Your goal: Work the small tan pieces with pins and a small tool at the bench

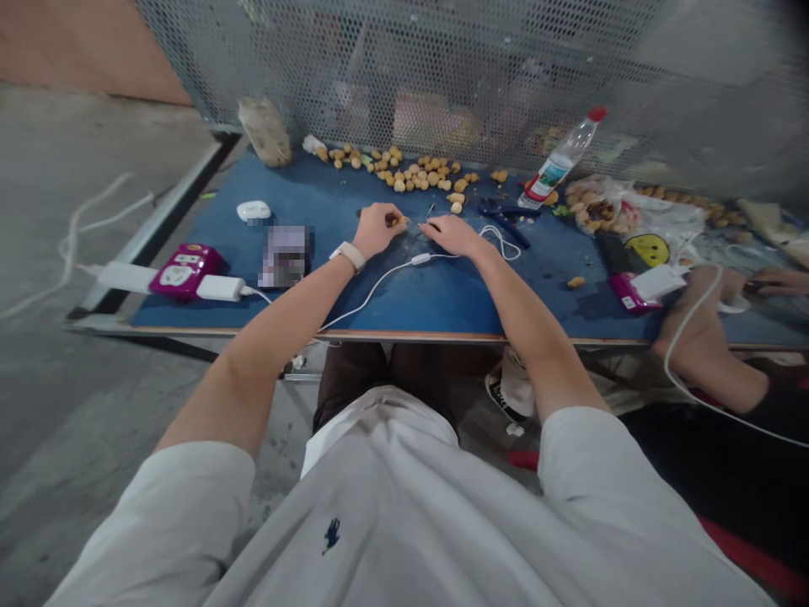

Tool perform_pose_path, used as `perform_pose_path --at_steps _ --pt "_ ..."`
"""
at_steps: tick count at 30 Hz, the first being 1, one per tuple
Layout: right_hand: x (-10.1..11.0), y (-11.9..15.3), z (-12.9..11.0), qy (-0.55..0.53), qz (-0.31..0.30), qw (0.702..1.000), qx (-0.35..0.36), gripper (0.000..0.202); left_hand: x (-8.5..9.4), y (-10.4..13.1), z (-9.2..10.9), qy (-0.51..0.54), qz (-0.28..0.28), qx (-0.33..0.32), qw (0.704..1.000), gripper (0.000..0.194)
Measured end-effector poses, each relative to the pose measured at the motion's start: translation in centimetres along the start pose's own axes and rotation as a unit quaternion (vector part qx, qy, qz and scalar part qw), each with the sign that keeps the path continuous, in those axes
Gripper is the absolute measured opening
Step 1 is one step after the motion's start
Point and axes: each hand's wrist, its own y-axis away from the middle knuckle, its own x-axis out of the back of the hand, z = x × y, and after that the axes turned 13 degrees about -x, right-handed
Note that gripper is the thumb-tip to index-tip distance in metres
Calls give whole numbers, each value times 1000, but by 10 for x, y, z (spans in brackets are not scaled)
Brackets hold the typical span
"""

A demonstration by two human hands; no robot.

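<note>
My left hand [377, 228], with a pale band on its wrist, is over the blue table [442, 299], its fingers curled round a small tan piece [399, 221] that looks like a nut. Just to the right, my right hand [450, 233] rests low over the table with its fingers bent together; whatever they hold, if anything, is too small to name. Small crumbs and a thin dark item lie between the hands. Behind them spreads a row of several brown nuts [414, 175]. A white cable [379, 285] with an inline switch [420, 259] runs beneath my right hand.
Blue-handled pliers [506, 221] and a bottle [559, 164] stand right of my hands. Purple power socket [186, 271], pixelated item [286, 255] and white case [254, 211] are left. A mesh panel [404, 76] rises behind. Another person's arm [708, 337] is at right.
</note>
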Motion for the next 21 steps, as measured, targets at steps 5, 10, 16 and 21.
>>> perform_pose_path --at_steps 5,10,16,21 --pt "-1 -1 -1 1 6 1000 -1 66 2 -3 -3 -26 -35 -2 999 9" --pt "-2 -1 -1 6 4 1000 -1 59 -7 -3 -8 -45 -21 -3 999 20" --pt "-2 0 -1 11 2 1000 5 61 -12 -2 -12 -34 -13 -2 999 24" --pt "-2 0 0 -7 2 1000 -2 59 -10 -2 -15 -14 -9 -3 1000 24"
